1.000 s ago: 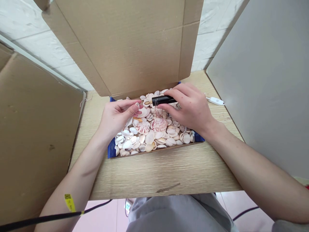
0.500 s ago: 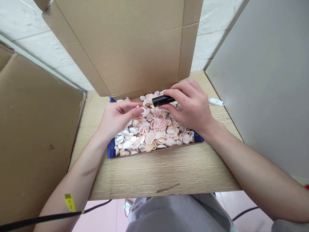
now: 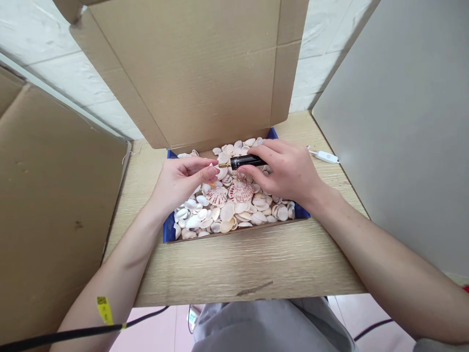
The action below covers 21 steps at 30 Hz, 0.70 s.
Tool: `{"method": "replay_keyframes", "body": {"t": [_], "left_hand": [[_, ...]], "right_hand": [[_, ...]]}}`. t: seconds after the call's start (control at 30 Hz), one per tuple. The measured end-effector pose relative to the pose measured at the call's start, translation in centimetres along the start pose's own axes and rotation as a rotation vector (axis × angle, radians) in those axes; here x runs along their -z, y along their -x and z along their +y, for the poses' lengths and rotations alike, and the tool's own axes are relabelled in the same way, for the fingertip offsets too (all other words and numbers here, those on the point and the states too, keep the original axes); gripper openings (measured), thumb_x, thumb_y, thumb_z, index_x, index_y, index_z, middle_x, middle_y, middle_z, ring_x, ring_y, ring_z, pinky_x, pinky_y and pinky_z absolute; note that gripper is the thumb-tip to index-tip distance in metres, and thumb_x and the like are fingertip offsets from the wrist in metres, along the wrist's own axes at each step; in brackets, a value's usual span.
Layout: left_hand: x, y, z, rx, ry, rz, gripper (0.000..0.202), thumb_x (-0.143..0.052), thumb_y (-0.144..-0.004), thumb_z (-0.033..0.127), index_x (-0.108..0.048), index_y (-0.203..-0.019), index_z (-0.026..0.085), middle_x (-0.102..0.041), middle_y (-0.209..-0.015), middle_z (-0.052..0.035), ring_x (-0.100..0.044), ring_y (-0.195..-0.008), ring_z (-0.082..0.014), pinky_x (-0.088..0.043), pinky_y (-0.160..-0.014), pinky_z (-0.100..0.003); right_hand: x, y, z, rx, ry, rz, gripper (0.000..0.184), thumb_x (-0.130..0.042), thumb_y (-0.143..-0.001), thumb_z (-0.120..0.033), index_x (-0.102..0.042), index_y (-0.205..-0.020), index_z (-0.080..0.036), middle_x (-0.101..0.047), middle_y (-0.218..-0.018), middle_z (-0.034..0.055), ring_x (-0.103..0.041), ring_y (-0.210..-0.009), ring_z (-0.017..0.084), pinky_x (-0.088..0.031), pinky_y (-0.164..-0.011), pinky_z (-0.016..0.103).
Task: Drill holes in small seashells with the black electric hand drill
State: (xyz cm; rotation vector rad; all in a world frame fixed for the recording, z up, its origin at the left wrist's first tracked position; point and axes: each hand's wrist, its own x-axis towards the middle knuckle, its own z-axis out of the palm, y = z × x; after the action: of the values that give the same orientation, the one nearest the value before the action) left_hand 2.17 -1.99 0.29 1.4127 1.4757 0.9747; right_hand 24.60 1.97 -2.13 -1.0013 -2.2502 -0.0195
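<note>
Over the box of seashells, my left hand (image 3: 181,180) pinches a small pale seashell (image 3: 221,173) between thumb and fingers, which partly hide it. My right hand (image 3: 291,167) is closed around a black mini electric drill (image 3: 248,162), thumb below and fingers above. The drill lies almost level, its brass-coloured tip (image 3: 224,165) pointing left at the held shell. Whether the tip touches the shell I cannot tell. Below both hands, many white and pinkish shells fill a shallow cardboard box with blue sides (image 3: 169,229). Two red-streaked scallop shells (image 3: 241,191) lie near its middle.
The box's brown lid (image 3: 198,73) stands upright behind it. A cardboard panel (image 3: 54,195) borders the left side, a grey panel (image 3: 399,122) the right. A white inline switch (image 3: 327,157) lies on the wooden table (image 3: 256,264). A black cable (image 3: 69,332) crosses the lower left.
My right hand has come down slightly and the drill is now more level, with its tip a little lower. My left hand still holds the shell, which shows less behind the fingers.
</note>
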Motion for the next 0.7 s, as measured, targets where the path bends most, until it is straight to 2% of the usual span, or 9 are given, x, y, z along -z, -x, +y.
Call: {"method": "replay_keyframes", "body": {"t": [0.17, 0.3, 0.37, 0.53, 0.7], "left_hand": [[0.21, 0.06, 0.04, 0.015, 0.020, -0.047, 0.021, -0.078, -0.073, 0.037, -0.079, -0.087, 0.022, -0.076, -0.078, -0.0047, -0.069, -0.066, -0.0159, -0.055, -0.061, -0.024], [0.46, 0.03, 0.15, 0.040, 0.044, -0.133, 0.020, -0.077, -0.074, 0.037, -0.079, -0.087, 0.023, -0.076, -0.073, -0.0041, -0.068, -0.065, -0.0158, -0.056, -0.062, -0.025], [0.56, -0.04, 0.25, 0.053, 0.059, -0.167, 0.020, -0.077, -0.074, 0.038, -0.080, -0.087, 0.023, -0.076, -0.073, -0.0042, -0.068, -0.064, -0.0155, -0.057, -0.062, -0.025], [0.67, -0.12, 0.23, 0.045, 0.068, -0.171, 0.021, -0.079, -0.073, 0.035, -0.079, -0.090, 0.023, -0.076, -0.073, -0.0036, -0.068, -0.063, -0.0139, -0.056, -0.060, -0.023], [0.72, 0.02, -0.02, 0.067, 0.077, -0.218, 0.026, -0.079, -0.073, 0.034, -0.078, -0.097, 0.024, -0.078, -0.082, -0.0028, -0.068, -0.068, -0.0133, -0.055, -0.061, -0.021]], "right_hand": [[0.09, -0.14, 0.40, 0.115, 0.050, 0.097, 0.032, -0.054, -0.091, -0.047, -0.066, -0.096, -0.017, -0.068, -0.087, 0.0069, -0.058, -0.078, 0.019, -0.044, -0.068, 0.032], [0.32, -0.24, 0.52, 0.224, 0.059, 0.184, 0.024, -0.057, -0.090, -0.039, -0.064, -0.101, -0.018, -0.067, -0.094, 0.0083, -0.056, -0.085, 0.020, -0.044, -0.075, 0.034], [0.41, -0.25, 0.45, 0.242, 0.067, 0.224, 0.020, -0.059, -0.090, -0.036, -0.063, -0.102, -0.020, -0.067, -0.096, 0.0071, -0.056, -0.087, 0.020, -0.044, -0.076, 0.035], [0.48, -0.30, 0.23, 0.247, 0.103, 0.272, 0.014, -0.061, -0.089, -0.030, -0.062, -0.101, -0.023, -0.068, -0.096, 0.0055, -0.057, -0.088, 0.019, -0.047, -0.077, 0.034], [0.38, -0.52, 0.22, 0.261, 0.116, 0.329, 0.012, -0.061, -0.088, -0.024, -0.060, -0.100, -0.023, -0.068, -0.095, 0.0035, -0.059, -0.088, 0.018, -0.049, -0.079, 0.033]]}}
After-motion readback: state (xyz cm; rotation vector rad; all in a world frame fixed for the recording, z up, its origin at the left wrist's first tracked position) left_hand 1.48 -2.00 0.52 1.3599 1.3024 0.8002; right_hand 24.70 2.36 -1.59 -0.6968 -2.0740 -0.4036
